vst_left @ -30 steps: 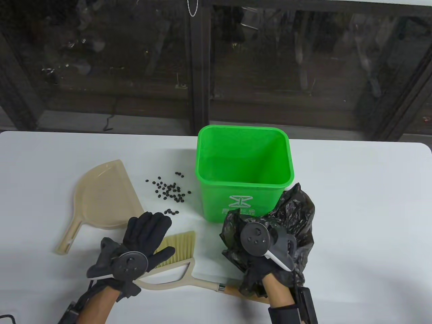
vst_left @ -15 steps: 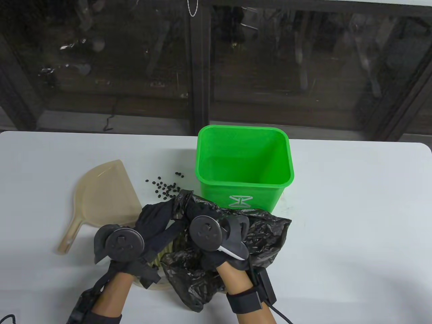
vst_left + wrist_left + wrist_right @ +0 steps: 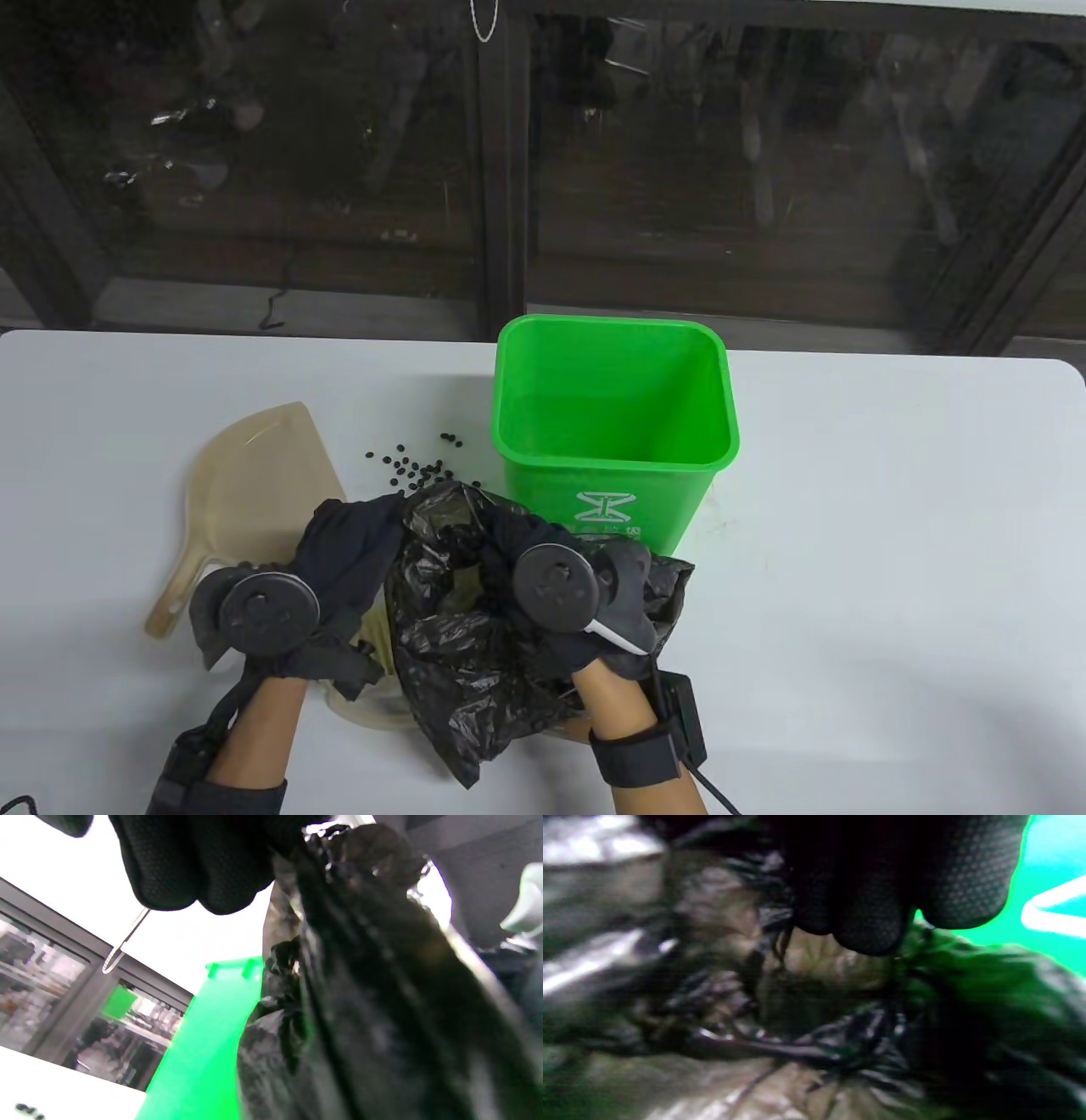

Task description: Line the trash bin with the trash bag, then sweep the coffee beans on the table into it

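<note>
Now both hands' fingers (image 3: 356, 531) pinch the bag (image 3: 475, 654) mouth apart, so lining is underway; next, lift it over the bin (image 3: 612, 399) beyond them.

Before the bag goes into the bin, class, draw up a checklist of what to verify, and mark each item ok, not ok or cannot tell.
1. Both hands grip the trash bag: left hand, right hand. Ok.
2. Bag mouth opened wide: partly parted. Not ok.
3. Green bin upright, nothing visible inside. Ok.
4. Bag over the bin: it hangs in front. Not ok.
5. Coffee beans out of the bag's way: its edge hides some. Cannot tell.
</note>
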{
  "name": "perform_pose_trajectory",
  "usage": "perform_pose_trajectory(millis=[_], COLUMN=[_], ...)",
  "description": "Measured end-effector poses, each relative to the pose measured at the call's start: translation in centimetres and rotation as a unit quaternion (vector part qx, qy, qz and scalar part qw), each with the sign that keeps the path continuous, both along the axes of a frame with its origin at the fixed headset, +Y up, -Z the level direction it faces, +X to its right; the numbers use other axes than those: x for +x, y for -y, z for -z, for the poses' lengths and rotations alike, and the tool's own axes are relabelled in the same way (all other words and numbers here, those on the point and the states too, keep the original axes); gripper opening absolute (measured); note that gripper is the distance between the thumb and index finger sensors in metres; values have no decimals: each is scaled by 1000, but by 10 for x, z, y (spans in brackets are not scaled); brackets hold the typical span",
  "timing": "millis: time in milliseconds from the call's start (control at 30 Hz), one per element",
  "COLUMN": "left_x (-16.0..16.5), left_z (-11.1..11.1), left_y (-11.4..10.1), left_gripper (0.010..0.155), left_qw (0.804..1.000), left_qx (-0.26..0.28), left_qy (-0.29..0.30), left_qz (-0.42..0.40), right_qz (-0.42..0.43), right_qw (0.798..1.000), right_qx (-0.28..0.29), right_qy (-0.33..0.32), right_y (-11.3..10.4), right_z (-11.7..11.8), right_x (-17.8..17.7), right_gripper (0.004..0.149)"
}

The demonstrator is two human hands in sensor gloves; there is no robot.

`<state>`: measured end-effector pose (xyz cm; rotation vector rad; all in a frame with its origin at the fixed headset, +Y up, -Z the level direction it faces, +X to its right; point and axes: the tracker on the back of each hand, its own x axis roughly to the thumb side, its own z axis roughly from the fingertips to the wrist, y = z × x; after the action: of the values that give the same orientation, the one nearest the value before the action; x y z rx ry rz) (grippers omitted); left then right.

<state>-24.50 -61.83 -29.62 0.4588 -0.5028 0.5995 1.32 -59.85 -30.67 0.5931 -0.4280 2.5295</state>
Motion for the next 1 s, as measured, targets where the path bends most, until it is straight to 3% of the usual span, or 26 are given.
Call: perform_pose_trajectory(millis=[167,333,533,667,800,933,1000], left_x=[-17,-24,-17,-4,4,-3,-7], left_z=[-2,-11,-24,-25,-26,-33,-37], left_y=[-8,-23,-39,-39,-38,-46,-51], left_gripper=[42,42,42,42,42,42,42], left_qw=[999,998,990,985,983,983,982], left_qx=[12,47,92,101,103,125,137], left_qy=[-21,-47,-89,-99,-95,-101,-106], left_qz=[-33,-24,51,104,122,85,72], right_qz=[27,53,93,56,-31,-157,-166], right_qw=[999,998,990,988,987,974,968], right_qx=[16,21,37,35,-38,-129,-162], right_qy=[14,-18,-97,-143,-154,-101,-94], right_y=[-9,-23,-44,-51,-38,-4,10], right_z=[-2,-12,-35,-52,-52,-30,-21], right_x=[15,18,10,-6,-30,-46,-50], right_gripper=[48,61,72,68,63,62,62])
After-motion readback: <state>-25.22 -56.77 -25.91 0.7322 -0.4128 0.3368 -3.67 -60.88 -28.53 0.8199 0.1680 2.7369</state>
